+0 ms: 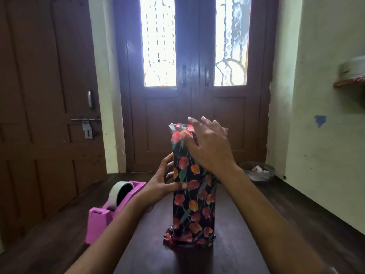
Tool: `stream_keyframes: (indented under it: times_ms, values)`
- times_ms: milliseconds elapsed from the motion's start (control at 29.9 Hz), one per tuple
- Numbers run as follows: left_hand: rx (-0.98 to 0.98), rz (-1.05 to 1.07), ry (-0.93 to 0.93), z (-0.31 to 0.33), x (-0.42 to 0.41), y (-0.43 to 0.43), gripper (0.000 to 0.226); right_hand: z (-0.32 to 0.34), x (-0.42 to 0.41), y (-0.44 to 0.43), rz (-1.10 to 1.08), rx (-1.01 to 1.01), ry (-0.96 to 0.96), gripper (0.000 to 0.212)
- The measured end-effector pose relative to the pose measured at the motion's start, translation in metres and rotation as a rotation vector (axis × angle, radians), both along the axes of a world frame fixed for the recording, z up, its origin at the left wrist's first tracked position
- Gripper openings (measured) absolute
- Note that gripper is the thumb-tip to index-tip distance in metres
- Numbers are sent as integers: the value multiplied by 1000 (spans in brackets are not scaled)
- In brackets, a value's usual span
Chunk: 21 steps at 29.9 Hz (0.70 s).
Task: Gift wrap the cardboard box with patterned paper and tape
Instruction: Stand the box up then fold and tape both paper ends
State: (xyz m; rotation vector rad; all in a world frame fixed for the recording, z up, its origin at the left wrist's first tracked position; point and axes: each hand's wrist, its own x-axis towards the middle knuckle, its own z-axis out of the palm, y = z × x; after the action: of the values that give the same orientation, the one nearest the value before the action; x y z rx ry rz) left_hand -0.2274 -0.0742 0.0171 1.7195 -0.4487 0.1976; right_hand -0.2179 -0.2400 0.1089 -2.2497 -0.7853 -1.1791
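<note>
A tall box wrapped in dark paper with red and orange tulips (192, 206) stands upright on the dark wooden table (237, 244). Its paper is crumpled at the bottom end and stands loose and open at the top (177, 128). My left hand (163, 182) grips the box's left side at mid-height, thumb on the front face and fingers behind. Near the top of the box my right hand (207, 143) has its fingers spread and relaxed over the loose paper. Whether the right fingers touch the paper is unclear. The cardboard itself is hidden under the paper.
A pink tape dispenser (110, 210) with a grey tape roll sits on the table left of the box. A clear bowl with scraps (258, 171) stands beyond the table at the right. Brown doors with bright glass panes fill the background.
</note>
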Motion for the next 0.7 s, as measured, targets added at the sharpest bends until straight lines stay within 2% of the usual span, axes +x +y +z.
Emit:
stream_keyframes:
  times_ms: [100, 234, 301, 368, 435, 568, 702]
  values:
    - [1, 7, -13, 0, -1, 4, 83, 8, 5, -5, -181, -160, 20, 58]
    - [-3, 37, -23, -1, -2, 8, 86, 12, 2, -19, -74, -106, 37, 29]
    - [21, 18, -27, 0, -3, 5, 86, 14, 3, -22, 8, -107, 75, 31]
    - [50, 14, -29, 2, -4, 0, 83, 18, 4, -20, 124, -120, 207, 47]
    - [63, 21, -31, 4, -6, -3, 81, 24, 6, -19, 124, -192, 326, 56]
    - [72, 37, -36, 4, -8, -2, 81, 38, 2, -22, -22, -391, 197, 48]
    - [61, 35, -29, 3, -9, -1, 80, 48, -2, -28, 87, -383, 233, 35]
